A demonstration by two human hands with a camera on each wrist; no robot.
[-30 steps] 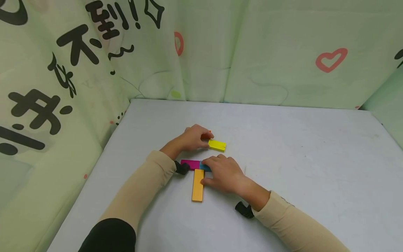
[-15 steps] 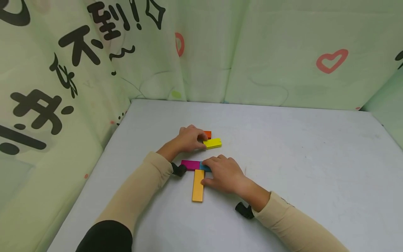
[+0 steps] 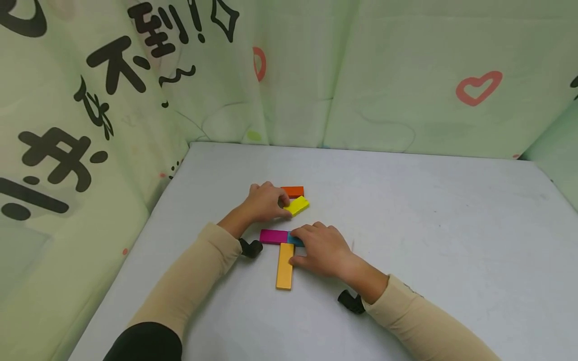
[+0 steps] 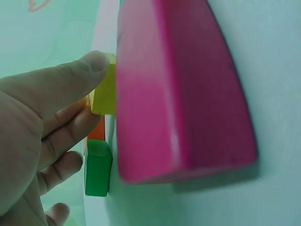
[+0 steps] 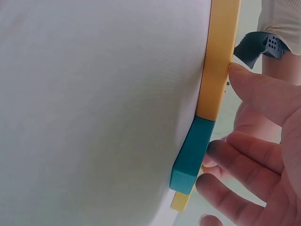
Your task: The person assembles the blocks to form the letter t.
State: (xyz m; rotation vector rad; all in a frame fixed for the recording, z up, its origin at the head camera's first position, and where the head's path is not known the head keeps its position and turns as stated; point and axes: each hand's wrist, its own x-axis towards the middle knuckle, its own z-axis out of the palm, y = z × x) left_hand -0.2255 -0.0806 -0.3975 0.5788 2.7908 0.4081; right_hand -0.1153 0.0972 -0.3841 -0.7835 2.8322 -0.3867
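Note:
My left hand (image 3: 264,203) pinches a yellow block (image 3: 298,204) between thumb and fingers, beside an orange-red block (image 3: 293,192). Nearer to me, a magenta block (image 3: 273,236) and a blue block (image 3: 295,239) lie end to end in a row. A long amber block (image 3: 285,266) runs toward me from their join, forming a T. My right hand (image 3: 325,250) rests its fingertips on the blue block and its thumb at the amber block's right edge; its fingers look relaxed. Part of the blue block is hidden under them.
In the left wrist view a green block (image 4: 98,169) stands by the orange-red one; my left hand hides it from the head view. The white table (image 3: 429,240) meets a pale green printed curtain (image 3: 397,75) at its back and left. Black wrist mounts sit on both arms.
My left hand has drawn the yellow block leftward and turned it, its right end swinging away from me. More of the orange-red block shows. The right hand stays put.

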